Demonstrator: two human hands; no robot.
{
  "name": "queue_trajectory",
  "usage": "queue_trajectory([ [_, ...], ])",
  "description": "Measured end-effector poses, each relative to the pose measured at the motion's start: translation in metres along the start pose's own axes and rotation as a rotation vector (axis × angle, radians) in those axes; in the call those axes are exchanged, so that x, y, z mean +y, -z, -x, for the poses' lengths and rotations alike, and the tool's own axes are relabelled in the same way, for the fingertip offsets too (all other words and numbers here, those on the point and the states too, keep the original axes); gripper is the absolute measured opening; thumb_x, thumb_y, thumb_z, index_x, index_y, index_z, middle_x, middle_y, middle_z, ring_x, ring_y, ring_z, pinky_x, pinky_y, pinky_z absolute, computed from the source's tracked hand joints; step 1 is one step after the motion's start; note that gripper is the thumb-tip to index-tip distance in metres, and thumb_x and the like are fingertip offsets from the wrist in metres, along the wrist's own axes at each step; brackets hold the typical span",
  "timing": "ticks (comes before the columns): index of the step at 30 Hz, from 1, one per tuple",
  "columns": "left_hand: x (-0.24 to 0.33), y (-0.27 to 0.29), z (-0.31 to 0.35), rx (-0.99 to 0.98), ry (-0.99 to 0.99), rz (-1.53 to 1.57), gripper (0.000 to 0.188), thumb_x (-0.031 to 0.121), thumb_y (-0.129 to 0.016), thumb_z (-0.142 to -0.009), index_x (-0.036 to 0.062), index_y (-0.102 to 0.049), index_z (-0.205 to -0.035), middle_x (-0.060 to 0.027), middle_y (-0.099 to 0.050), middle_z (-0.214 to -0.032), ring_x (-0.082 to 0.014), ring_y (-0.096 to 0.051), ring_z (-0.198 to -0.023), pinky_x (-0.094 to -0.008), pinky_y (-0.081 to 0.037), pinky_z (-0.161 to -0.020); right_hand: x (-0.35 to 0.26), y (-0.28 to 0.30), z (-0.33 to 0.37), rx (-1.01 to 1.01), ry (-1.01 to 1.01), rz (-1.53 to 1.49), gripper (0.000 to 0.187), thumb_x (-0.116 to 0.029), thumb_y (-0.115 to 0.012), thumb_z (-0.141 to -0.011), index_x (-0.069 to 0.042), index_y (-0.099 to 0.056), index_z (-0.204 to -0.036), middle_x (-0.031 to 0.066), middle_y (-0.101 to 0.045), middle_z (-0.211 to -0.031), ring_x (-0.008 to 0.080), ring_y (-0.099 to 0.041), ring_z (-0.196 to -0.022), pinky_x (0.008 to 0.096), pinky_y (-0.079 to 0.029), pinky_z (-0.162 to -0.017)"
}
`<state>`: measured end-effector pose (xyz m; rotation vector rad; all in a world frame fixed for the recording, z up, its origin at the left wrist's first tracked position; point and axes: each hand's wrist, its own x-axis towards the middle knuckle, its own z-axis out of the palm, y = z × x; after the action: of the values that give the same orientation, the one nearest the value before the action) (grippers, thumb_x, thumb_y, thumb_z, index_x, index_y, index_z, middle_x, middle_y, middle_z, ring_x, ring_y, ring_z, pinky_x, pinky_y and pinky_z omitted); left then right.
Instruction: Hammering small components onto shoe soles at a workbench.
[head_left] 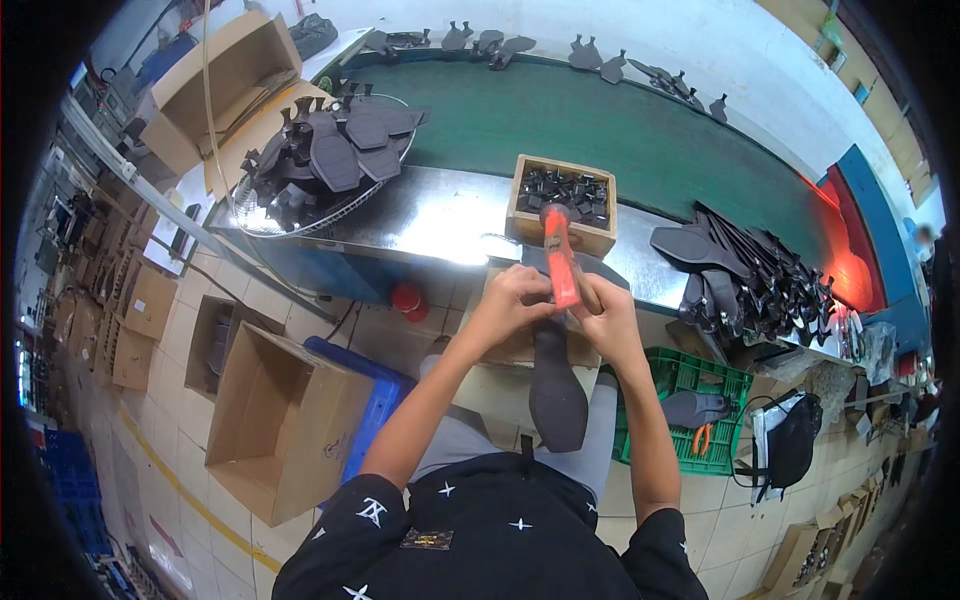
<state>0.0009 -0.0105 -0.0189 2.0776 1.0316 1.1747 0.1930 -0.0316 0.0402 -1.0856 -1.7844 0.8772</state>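
Note:
My right hand (612, 322) is closed around the wooden handle of a hammer with a red head (558, 255). The hammer is raised above the work, its head covering part of what lies beneath. My left hand (512, 300) is closed in a pinch beside the hammer head, at the narrow end of a dark shoe sole (557, 395). What its fingertips hold is too small and hidden to make out. The sole's broad end points toward me, over my lap. Just beyond my hands stands a wooden box (565, 235) of small black heel pieces (560, 186).
A wire basket (350, 212) of soles with heels stands left on the metal ledge; more soles (745, 260) are piled right. Behind runs a green conveyor belt (480, 120). A green crate (690, 455) with orange-handled pliers (702, 438) is right, a cardboard box (285, 430) left.

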Motion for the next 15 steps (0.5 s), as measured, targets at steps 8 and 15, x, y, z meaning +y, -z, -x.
queue_trajectory([
  [8, 0.019, 0.007, 0.001, 0.005, 0.092, 0.22, 0.028, 0.011, -0.08, -0.07, 0.0018, -0.072, -0.096, -0.015, -0.071, -0.093, -0.0287, -0.069, -0.084, -0.0387, -0.054, -0.075, -0.01, 0.008, 0.01, -0.063, 0.231, 0.312, 0.032, 0.008, -0.064, -0.067, -0.002, -0.066, -0.098, 0.0072, -0.067, -0.108, 0.0341, -0.066, -0.089, 0.038, -0.053, -0.074],
  [15, 0.021, 0.009, 0.0, -0.028, 0.224, 0.217, 0.027, 0.01, -0.081, -0.075, -0.0007, -0.074, -0.099, -0.0106, -0.074, -0.085, -0.0151, -0.069, -0.074, -0.0279, -0.055, -0.068, -0.026, 0.004, 0.033, 0.06, 0.034, 0.164, 0.028, -0.011, -0.059, -0.096, -0.004, -0.058, -0.122, 0.0086, -0.064, -0.082, 0.0116, -0.055, -0.059, 0.0264, -0.045, -0.056],
])
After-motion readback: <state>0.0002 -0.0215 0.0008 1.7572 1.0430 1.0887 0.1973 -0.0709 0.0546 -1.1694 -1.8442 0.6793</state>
